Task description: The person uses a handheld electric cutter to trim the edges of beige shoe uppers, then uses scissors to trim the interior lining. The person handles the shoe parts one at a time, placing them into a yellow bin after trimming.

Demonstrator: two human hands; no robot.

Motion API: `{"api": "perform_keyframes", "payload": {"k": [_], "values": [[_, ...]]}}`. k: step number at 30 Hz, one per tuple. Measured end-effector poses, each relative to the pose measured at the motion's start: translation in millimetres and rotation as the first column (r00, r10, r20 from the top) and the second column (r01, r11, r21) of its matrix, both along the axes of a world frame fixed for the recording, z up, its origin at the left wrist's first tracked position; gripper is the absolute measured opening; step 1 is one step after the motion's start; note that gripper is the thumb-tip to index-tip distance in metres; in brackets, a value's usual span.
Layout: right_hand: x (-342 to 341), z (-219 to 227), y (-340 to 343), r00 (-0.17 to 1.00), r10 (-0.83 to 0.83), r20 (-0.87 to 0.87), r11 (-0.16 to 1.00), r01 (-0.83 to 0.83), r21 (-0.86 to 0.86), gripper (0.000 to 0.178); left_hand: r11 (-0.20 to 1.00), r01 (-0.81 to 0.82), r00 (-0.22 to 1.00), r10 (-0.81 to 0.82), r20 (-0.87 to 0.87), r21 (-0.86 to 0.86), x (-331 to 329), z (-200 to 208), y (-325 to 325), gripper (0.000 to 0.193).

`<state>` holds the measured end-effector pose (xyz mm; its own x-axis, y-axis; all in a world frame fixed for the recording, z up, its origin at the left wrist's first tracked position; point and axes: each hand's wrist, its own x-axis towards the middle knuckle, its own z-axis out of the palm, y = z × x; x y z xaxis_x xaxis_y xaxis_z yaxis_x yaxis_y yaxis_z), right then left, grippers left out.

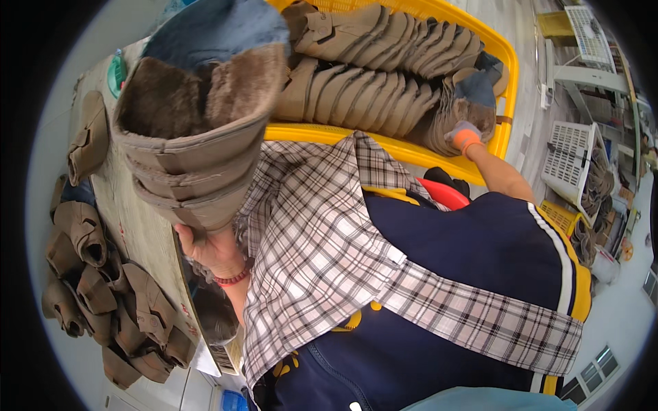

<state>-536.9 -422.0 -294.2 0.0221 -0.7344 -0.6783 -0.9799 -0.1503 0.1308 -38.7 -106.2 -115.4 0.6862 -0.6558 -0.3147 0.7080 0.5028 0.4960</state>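
My left hand (216, 255), bare with a red beaded bracelet, is closed under a nested stack of brown shoe uppers (199, 164). The top one shows a furry brown lining and a blue-grey patch. At the right end of a large yellow basket (510, 75), my right hand (466, 135) wears a grey glove with an orange cuff. Its fingers close on the edge of another fur-lined upper stack (449, 113), which partly hides them. Two rows of nested uppers (370, 99) lie on their sides in the basket.
A worn table (113, 178) runs along my left, with a loose pile of uppers (116, 288), a single upper (88, 133) and a green item (116, 74). White crates (569, 161) and shelving stand at right. Something red (444, 194) sits by the basket's near side.
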Motion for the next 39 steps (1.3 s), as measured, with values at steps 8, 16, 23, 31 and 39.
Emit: {"api": "perform_keyframes", "payload": {"k": [8,16,23,31,39], "values": [[-10,93,-31,0.356,-0.594,0.722,0.778,0.485,0.401,0.042,0.904,0.201,0.980,-0.189,0.067,-0.378,18,-14,19,0.056],[196,209,-53,-0.009,-0.397,0.918,0.917,0.048,0.397,0.042,0.961,-0.253,0.945,0.270,0.186,-0.112,15,9,68,0.058],[394,267,-56,-0.218,0.266,0.939,0.850,-0.406,-0.335,0.026,0.865,-0.471,0.815,0.501,0.290,-0.171,5,42,110,0.048],[580,333,41,-0.028,0.245,0.969,0.705,-0.681,-0.198,0.038,0.764,-0.604,0.725,0.645,0.241,-0.227,17,27,139,0.046],[646,186,-1,-0.006,0.426,0.905,0.905,0.021,-0.425,0.045,0.816,-0.565,0.718,0.415,0.559,0.120,52,48,119,0.039]]}}
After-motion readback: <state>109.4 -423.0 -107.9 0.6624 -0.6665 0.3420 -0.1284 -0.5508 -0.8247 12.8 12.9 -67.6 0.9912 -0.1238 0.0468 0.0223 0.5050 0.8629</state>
